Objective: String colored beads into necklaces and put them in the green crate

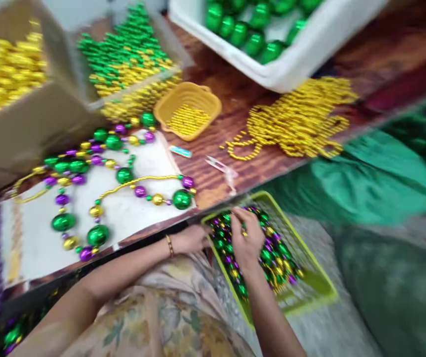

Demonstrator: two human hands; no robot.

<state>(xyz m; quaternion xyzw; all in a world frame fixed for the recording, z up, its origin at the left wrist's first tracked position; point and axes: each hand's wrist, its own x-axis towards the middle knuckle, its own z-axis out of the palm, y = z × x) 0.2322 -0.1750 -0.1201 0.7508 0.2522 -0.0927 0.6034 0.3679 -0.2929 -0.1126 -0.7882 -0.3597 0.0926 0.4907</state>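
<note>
My right hand is over a yellow-green plastic basket, its fingers curled down among green, purple and gold bead necklaces. What lies between those fingertips is hidden. My left hand, with a bracelet at the wrist, is at the basket's left rim; its fingers are blurred and partly out of sight. On the table beside it, a strung necklace of large green, purple and gold beads lies in loops over a white sheet. Pink-handled thread snips rest near the table edge.
An orange bowl holds small gold beads. Gold bead strands lie in a heap to its right. Behind are a white foam box of green beads, a clear bin and a cardboard box. Green sacks stand at right.
</note>
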